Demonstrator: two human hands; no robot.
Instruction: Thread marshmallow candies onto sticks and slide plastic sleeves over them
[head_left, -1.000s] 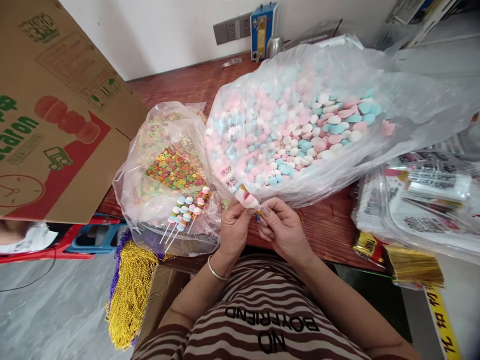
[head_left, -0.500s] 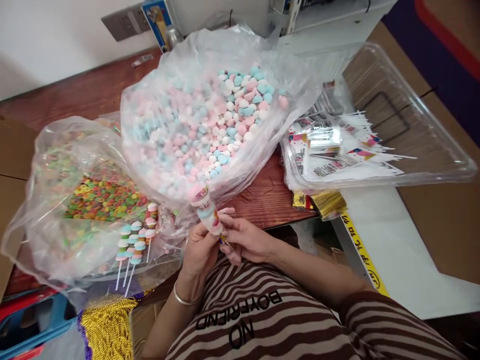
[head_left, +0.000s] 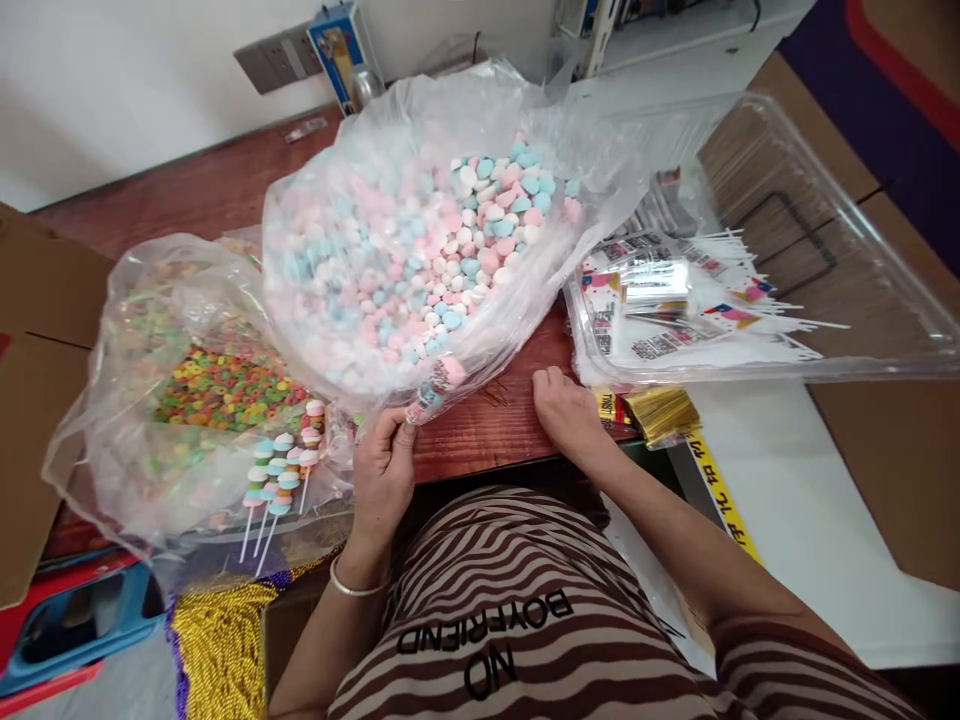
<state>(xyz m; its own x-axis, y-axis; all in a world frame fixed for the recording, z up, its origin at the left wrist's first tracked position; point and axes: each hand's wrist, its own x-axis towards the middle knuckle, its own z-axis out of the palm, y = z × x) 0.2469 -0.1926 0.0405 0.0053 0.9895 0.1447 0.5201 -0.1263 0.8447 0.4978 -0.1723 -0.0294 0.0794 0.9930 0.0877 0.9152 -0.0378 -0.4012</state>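
My left hand grips a marshmallow candy skewer in a printed clear wrapper, tilted with its pink top up and away from me. The lower end is hidden in my fingers. My right hand lies on the table edge with curled fingers; what they hold, if anything, is hidden. Just right of it is a packet of gold twist ties, and a few loose gold ties lie to its left. Several unwrapped candy skewers with white sticks rest on a plastic bag at the left.
A large clear bag of pink, white and blue marshmallows fills the table's middle. Left of it sits a bag of coloured gummy rings. A clear plastic tray with printed wrappers and white sticks stands right. Cardboard borders the left.
My right hand has left the wrapped skewer and moved right to the table edge by the twist ties. My left hand keeps the skewer, now tilted further right.
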